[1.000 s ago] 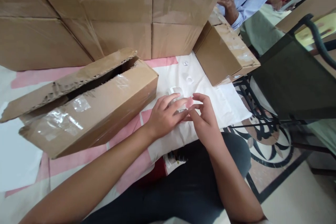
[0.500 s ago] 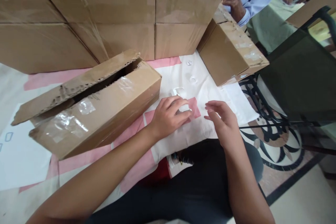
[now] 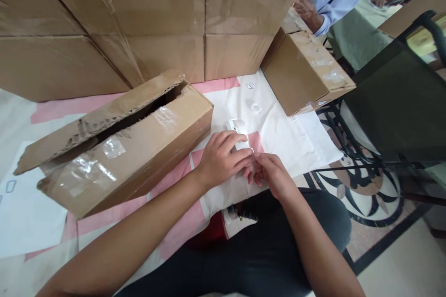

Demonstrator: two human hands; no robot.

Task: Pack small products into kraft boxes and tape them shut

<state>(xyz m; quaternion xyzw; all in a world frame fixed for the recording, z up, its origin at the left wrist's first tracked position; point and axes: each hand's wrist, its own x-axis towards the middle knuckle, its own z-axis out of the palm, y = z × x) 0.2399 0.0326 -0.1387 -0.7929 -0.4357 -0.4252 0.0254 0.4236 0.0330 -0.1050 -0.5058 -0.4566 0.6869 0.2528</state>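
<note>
My left hand [image 3: 223,158] rests on the white and pink cloth [image 3: 296,139], fingers curled over a small clear plastic piece [image 3: 241,145] that I cannot make out well. Right beside it, my right hand [image 3: 270,174] has its fingers pinched together against the left fingertips. What it pinches is too small to name. Another clear plastic piece [image 3: 234,125] lies just beyond my left hand. Two more small clear bits [image 3: 255,106] sit farther back on the cloth.
A long open cardboard box [image 3: 121,148] lies at the left. Large taped cartons [image 3: 139,18] form a wall behind. A smaller box [image 3: 306,72] stands at the back right, with another person's hand [image 3: 304,7] and blue sleeve above it. A dark chair [image 3: 393,102] stands at the right.
My right hand first drew away to the right with its fingers apart, then came back to the left hand and pinched. The left hand stayed nearly still.
</note>
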